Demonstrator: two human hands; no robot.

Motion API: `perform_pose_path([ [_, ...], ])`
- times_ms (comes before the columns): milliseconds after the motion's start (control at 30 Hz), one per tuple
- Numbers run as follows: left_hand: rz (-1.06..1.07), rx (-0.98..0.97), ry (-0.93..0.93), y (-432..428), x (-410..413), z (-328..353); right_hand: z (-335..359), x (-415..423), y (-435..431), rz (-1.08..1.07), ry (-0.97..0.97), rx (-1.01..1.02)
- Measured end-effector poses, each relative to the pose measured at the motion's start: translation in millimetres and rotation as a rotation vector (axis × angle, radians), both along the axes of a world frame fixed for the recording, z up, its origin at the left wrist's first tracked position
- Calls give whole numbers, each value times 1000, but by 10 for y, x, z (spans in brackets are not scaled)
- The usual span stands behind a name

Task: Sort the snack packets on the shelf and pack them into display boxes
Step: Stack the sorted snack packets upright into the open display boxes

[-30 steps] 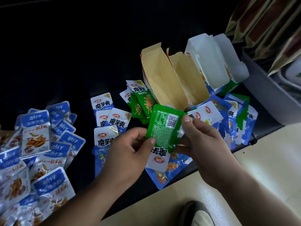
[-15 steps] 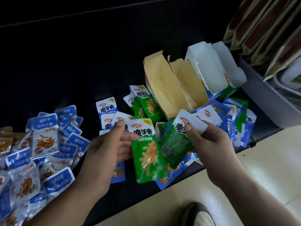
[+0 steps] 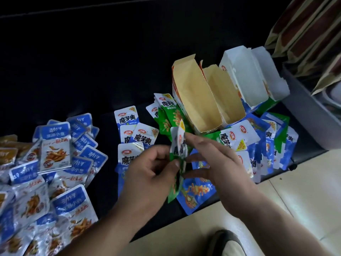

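The green packets (image 3: 178,150) are blurred and edge-on, so their number is unclear. They are just in front of the tan-lined display box (image 3: 195,100), pinched between the curled fingers of the left hand (image 3: 151,170) and right hand (image 3: 215,159). Blue packets (image 3: 55,148) are heaped far left of that box, which shows only bare lining, like the white box (image 3: 247,78) right of it.

Left hand (image 3: 153,170) and right hand (image 3: 215,159) are both presenting bare, as are the left forearm (image 3: 96,231) and right forearm (image 3: 276,218) running back from the grip to the frame edge. A short, plain thumbnail is showing on the left hand, right at the grip. Below the grip, one shoe (image 3: 227,243) is showing: dark rounded rim, pale cream top. Its finer detail is blurring out.
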State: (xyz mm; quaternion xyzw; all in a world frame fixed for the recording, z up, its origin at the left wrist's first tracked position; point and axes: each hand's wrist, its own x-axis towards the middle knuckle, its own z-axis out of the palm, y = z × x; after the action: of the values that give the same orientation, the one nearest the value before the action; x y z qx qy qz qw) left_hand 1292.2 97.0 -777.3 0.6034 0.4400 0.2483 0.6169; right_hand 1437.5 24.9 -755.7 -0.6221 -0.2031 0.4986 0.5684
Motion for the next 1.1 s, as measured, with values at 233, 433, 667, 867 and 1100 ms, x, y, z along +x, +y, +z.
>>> perform_pose_path([
  [233, 53, -343, -214, 71, -81, 0, -220, 41, -41, -45, -306, -158],
  [433, -51, -292, -117, 32, -17, 47, -199, 29, 39, -94, -322, -210],
  [667, -1, -125, 55, 200, 32, 44, -145, 86, 234, -4, -388, -158],
  [867, 220, -43, 77, 733, 426, -145, -143, 162, 80, -84, -372, -147],
  [1100, 296, -2, 217, 975, 801, -531, -188, 352, -257, -127, -395, -209],
])
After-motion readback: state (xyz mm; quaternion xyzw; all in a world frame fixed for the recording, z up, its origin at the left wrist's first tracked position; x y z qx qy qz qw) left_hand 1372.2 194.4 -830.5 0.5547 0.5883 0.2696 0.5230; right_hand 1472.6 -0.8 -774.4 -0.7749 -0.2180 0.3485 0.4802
